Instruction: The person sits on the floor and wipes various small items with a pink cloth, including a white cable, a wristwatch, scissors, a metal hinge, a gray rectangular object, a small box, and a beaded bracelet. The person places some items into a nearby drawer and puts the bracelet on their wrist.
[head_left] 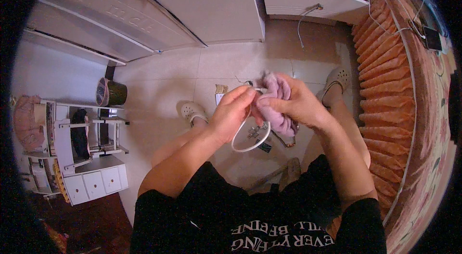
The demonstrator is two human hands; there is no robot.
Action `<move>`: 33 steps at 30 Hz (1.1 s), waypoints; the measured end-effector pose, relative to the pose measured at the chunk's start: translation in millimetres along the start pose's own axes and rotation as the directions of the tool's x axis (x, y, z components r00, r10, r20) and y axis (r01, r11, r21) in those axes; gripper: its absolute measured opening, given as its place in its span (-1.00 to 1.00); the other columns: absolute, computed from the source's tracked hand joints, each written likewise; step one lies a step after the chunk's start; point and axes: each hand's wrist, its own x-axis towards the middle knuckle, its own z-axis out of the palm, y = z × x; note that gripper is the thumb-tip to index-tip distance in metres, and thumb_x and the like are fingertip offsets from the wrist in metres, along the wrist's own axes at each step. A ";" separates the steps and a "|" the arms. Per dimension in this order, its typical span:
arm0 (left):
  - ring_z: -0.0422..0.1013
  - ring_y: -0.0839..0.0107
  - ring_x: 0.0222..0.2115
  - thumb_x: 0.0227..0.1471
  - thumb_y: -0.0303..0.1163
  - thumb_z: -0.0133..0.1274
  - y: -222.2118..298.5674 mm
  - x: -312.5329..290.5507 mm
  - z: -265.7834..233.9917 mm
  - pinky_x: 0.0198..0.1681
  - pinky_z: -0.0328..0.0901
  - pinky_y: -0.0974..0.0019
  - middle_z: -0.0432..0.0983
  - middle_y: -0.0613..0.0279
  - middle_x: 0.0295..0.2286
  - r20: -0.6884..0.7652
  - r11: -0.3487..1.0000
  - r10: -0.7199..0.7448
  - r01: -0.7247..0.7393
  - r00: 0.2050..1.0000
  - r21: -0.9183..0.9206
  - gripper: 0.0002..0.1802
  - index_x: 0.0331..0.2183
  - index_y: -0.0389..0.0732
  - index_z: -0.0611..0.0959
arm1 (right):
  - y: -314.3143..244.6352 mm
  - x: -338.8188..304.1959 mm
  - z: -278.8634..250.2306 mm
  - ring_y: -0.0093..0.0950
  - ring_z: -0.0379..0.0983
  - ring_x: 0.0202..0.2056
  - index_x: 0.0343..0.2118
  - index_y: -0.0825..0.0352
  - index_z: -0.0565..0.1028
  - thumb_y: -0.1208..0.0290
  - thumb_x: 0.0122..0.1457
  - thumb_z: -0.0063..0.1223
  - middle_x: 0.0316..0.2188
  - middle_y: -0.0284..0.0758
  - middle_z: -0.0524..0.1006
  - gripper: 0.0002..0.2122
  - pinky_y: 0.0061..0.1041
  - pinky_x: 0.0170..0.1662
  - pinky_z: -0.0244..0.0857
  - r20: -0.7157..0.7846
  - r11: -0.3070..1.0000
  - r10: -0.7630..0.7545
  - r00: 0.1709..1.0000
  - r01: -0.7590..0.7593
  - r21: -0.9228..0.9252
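Note:
My left hand (230,113) is closed, pinching a white cable (245,150) between thumb and fingers. The cable hangs below both hands in a loose loop. In my right hand (304,105) is a crumpled lilac cloth (278,109), gripped between thumb and fingers. The two hands almost meet in front of me, and the cloth lies against the cable near my left fingertips. Part of the cable is hidden behind the cloth and fingers. On the floor beneath are several small dark and metallic pieces, too small to name, and a little open box (220,91).
A drawer (313,1) full of odds and ends stands pulled out ahead. Along the right runs a bed with an orange ruffled skirt (385,109). To the left are a wastebasket (118,94) and a white drawer unit (94,184). My feet wear pale clogs (192,110).

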 end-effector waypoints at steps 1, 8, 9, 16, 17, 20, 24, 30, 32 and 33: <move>0.38 0.40 -0.55 0.18 -0.28 -0.30 -1.9 0.9 -2.6 -0.42 0.30 0.45 0.42 0.20 -0.49 0.023 0.997 0.002 -0.004 1.000 0.076 -0.72 -0.32 -0.29 0.42 | 0.6 -0.6 3.0 -0.60 0.34 -0.36 -0.20 0.36 0.40 0.32 0.00 0.15 -0.42 -0.40 0.47 -0.68 -0.54 -0.25 0.29 -0.029 0.999 0.003 1.000 -0.004 -0.036; 0.38 0.49 -0.49 0.14 -0.33 -0.20 -11.3 7.4 -12.2 -0.42 0.29 0.46 0.42 0.26 -0.49 0.066 0.937 -0.009 -0.015 0.998 0.349 -0.78 -0.31 -0.28 0.44 | 9.8 5.0 -6.3 -0.55 0.40 -0.42 -0.29 0.38 0.44 0.31 0.06 0.06 -0.49 -0.26 0.51 -0.76 -0.50 -0.32 0.30 -0.302 0.973 -0.063 0.951 -0.008 -0.230; 0.38 0.49 -0.49 0.14 -0.30 -0.18 -10.7 6.1 -16.7 -0.42 0.29 0.46 0.43 0.27 -0.50 0.067 0.908 -0.076 0.041 0.995 0.417 -0.77 -0.31 -0.27 0.45 | 7.5 4.9 -9.0 -0.53 0.41 -0.43 -0.30 0.38 0.44 0.31 0.06 0.05 -0.48 -0.24 0.52 -0.76 -0.49 -0.32 0.30 -0.340 0.968 -0.078 0.937 -0.010 -0.249; 0.16 0.62 -0.70 0.09 -0.29 -0.13 3.9 1.0 -23.9 -0.65 0.10 0.54 0.32 0.38 -0.63 0.021 0.913 -0.303 0.284 0.953 0.293 -0.73 -0.33 -0.30 0.50 | -8.2 3.2 -20.4 -0.52 0.39 -0.46 -0.31 0.38 0.45 0.31 0.07 0.05 -0.47 -0.25 0.52 -0.77 -0.50 -0.36 0.28 -0.392 0.900 -0.180 0.902 -0.010 -0.435; 0.14 0.61 -0.69 0.09 -0.30 -0.14 4.3 1.5 -25.9 -0.65 0.09 0.53 0.28 0.39 -0.64 0.051 0.915 -0.323 0.298 0.945 0.271 -0.73 -0.33 -0.33 0.51 | -7.6 3.1 -21.5 -0.54 0.39 -0.47 -0.31 0.37 0.46 0.30 0.07 0.04 -0.48 -0.28 0.51 -0.77 -0.51 -0.36 0.28 -0.414 0.896 -0.218 0.884 0.013 -0.444; 0.07 0.64 -0.75 0.06 -0.34 -0.12 8.8 2.9 -20.2 -0.67 0.04 0.51 0.22 0.43 -0.71 -0.037 0.930 -0.312 0.313 0.949 0.191 -0.75 -0.34 -0.33 0.53 | -11.6 3.7 -33.3 -0.58 0.37 -0.48 -0.33 0.37 0.46 0.30 0.08 0.04 -0.49 -0.35 0.50 -0.78 -0.56 -0.38 0.27 -0.516 0.916 -0.303 0.802 0.095 -0.390; 0.05 0.66 -0.76 0.05 -0.37 -0.09 9.2 7.7 -39.0 -0.65 0.05 0.50 0.22 0.46 -0.70 -0.094 0.935 -0.318 0.329 0.943 0.135 -0.77 -0.33 -0.32 0.55 | -41.7 -0.5 -62.1 -0.66 0.37 -0.45 -0.34 0.38 0.47 0.32 0.11 0.01 -0.47 -0.43 0.49 -0.80 -0.65 -0.37 0.26 -0.696 0.971 -0.228 0.681 0.209 -0.114; 0.10 0.66 -0.71 0.04 -0.37 -0.07 16.6 48.6 -71.2 -0.55 0.15 0.47 0.25 0.47 -0.67 -0.237 0.958 -0.272 0.285 0.933 0.024 -0.76 -0.28 -0.32 0.53 | -55.1 -16.7 -76.1 -0.69 0.34 -0.47 -0.32 0.37 0.47 0.35 0.11 0.01 -0.50 -0.45 0.46 -0.82 -0.67 -0.40 0.24 -0.730 0.950 -0.171 0.662 0.306 0.056; 0.12 0.64 -0.70 0.04 -0.36 -0.07 39.5 77.6 -68.7 -0.51 0.19 0.45 0.26 0.46 -0.66 -0.223 0.966 -0.241 0.256 0.944 0.039 -0.74 -0.27 -0.33 0.52 | -48.6 -17.9 -77.7 -0.68 0.34 -0.47 -0.31 0.38 0.47 0.35 0.09 0.03 -0.50 -0.44 0.47 -0.80 -0.66 -0.40 0.24 -0.719 0.954 -0.206 0.663 0.301 0.004; 0.19 0.58 -0.66 0.04 -0.35 -0.07 53.6 93.2 -59.8 -0.48 0.24 0.42 0.27 0.42 -0.63 -0.175 0.973 -0.178 0.199 0.968 0.114 -0.71 -0.24 -0.35 0.50 | -46.3 -17.5 -75.7 -0.67 0.33 -0.46 -0.31 0.38 0.47 0.35 0.09 0.04 -0.50 -0.44 0.47 -0.80 -0.65 -0.39 0.24 -0.699 0.959 -0.236 0.675 0.279 -0.055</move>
